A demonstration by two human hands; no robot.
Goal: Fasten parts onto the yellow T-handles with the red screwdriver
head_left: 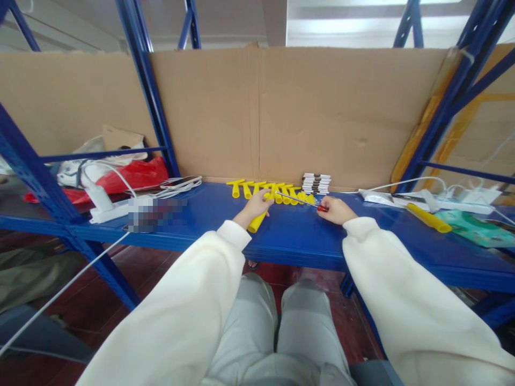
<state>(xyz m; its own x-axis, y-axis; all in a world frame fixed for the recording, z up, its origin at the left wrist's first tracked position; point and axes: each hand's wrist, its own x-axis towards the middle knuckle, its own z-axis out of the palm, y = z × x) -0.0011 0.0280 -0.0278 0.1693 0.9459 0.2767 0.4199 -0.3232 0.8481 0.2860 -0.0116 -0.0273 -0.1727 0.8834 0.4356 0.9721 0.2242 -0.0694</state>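
My left hand (259, 205) is closed around a yellow T-shaped plastic handle (256, 222), its round end pointing down towards me. In my right hand (335, 209) is a screwdriver (295, 199) with a red grip and a long metal shaft. The shaft runs left, and its tip is close to the upper part of the held piece; whether they touch I cannot tell. Behind my hands, a row of several similar yellow T-shaped pieces (235, 188) lies on the blue shelf (225, 214). A small stack of white and dark packets (316, 183) stands at the row's right end.
Cardboard (322, 118) closes off the back between blue metal posts (153, 91). On the left are a white power strip (120, 209), cables and a red plastic bag (137, 174). To the right lie a yellow tube (428, 217), a green packet (475, 227) and another power strip (469, 202).
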